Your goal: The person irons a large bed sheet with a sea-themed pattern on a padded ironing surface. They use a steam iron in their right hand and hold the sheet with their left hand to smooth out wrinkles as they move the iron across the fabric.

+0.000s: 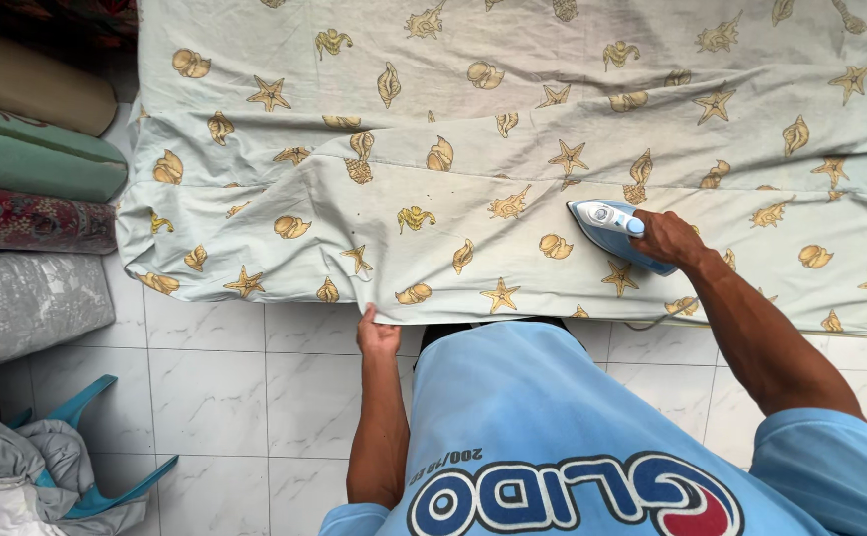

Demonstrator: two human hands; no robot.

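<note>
R hand point(670, 238) clenched on handle of blue steam iron point(607, 231), iron flat on seashell-print sheet point(473, 139), nose pointing left, long axis left-right. L hand point(377, 333) pinching sheet's near hem, left of iron, near but apart. Unironed cloth lies leftward; rolled fabric bolts point(31, 159) beyond sheet's left edge. White tile floor point(215, 387) below hem.

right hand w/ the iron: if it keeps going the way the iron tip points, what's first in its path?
The right hand holds the iron with its tip pointing left. Straight on lies only flat shell-print sheet; probably the folded ridge near its middle comes first, though depth is unclear.
</note>
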